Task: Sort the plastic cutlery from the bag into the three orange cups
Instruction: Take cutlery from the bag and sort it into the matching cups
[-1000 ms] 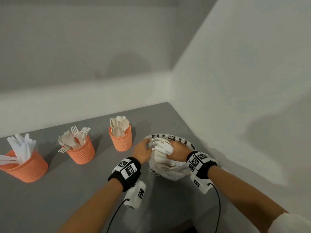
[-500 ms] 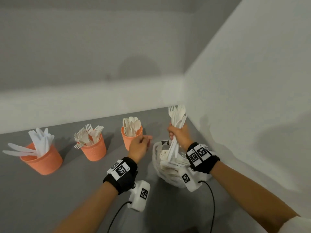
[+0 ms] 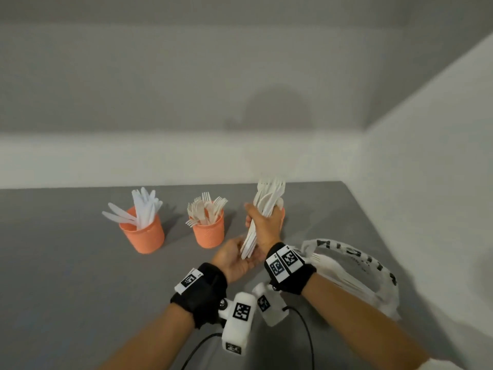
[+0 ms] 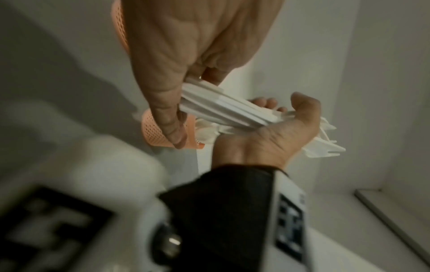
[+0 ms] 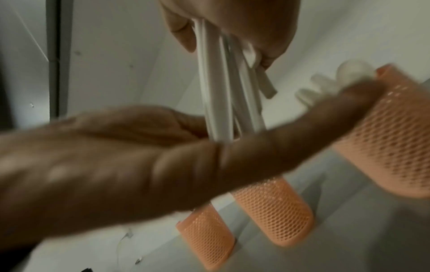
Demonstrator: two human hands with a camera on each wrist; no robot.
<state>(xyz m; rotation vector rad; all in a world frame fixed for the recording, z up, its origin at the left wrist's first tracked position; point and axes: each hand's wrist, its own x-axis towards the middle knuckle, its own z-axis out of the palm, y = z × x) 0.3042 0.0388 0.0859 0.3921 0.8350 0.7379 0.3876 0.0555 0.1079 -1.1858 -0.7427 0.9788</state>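
Three orange mesh cups stand in a row: the knife cup, the fork cup and the spoon cup, which my right hand mostly hides. That right hand grips a bundle of white cutlery upright, fork heads on top, in front of the spoon cup. Cupped palm-up below it is my left hand, with the handle ends resting in it. In the left wrist view the bundle runs from my left hand into my right hand. The right wrist view shows the handles and all three cups.
The white plastic bag lies open on the grey table to the right, with more cutlery inside. A white wall borders the table just beyond the bag, and another wall runs behind the cups.
My right hand pulled a bundle of cutlery up out of the bag and carried it left to the cups. My left hand left the bag's rim and came under the handle ends.
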